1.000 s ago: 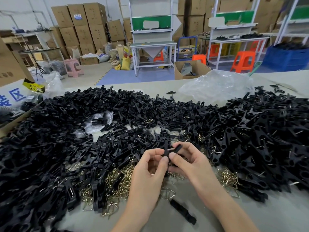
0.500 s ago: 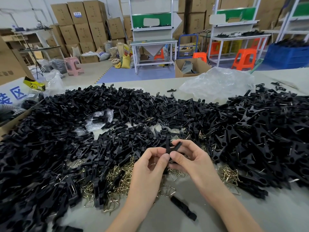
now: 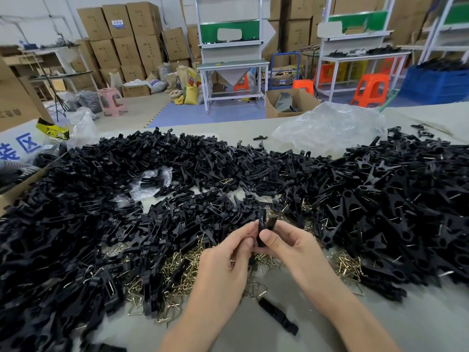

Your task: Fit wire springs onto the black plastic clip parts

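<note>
Head view, centre frame: your left hand [image 3: 225,262] and right hand [image 3: 289,247] stay pinched together on the black clip halves [image 3: 262,226]. These have swung from crossed to a narrow upright V. I judge they're seating, above the wire springs [image 3: 177,265] heaped on the counter [image 3: 380,326].

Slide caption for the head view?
Left hand and right hand pinch black clip halves above loose wire springs.
</note>
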